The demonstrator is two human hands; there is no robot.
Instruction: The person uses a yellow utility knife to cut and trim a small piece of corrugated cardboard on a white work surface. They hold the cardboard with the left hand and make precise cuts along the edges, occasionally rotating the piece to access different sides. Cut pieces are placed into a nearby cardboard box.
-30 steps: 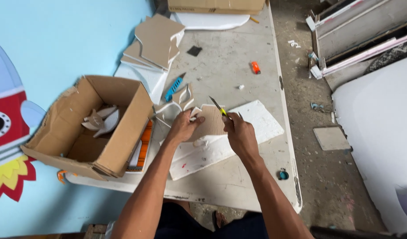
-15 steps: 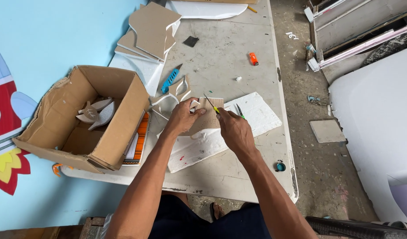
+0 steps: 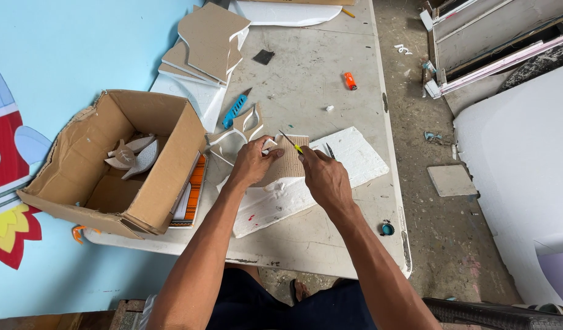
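My left hand [image 3: 252, 161] presses a piece of brown cardboard [image 3: 288, 160] down on a white foam sheet [image 3: 348, 160] in the middle of the grey table [image 3: 330, 238]. A yellow-handled utility knife [image 3: 292, 142] is gripped in my right hand [image 3: 321, 175], its thin blade pointing up and left over the cardboard's top edge. Both hands sit close together, almost touching. Cut white foam shapes [image 3: 240, 129] lie just beyond my left hand.
An open cardboard box [image 3: 148, 201] with cut shapes inside stands at the table's left. Stacked cardboard pieces [image 3: 209, 38], a blue cutter [image 3: 235, 111], an orange lighter [image 3: 350, 80] and a dark square [image 3: 263, 57] lie farther back. A blue painted board [image 3: 55, 55] lies left, dirty floor right.
The view has shifted slightly. My hands stay on the cardboard, and the knife has moved a little along its top edge.
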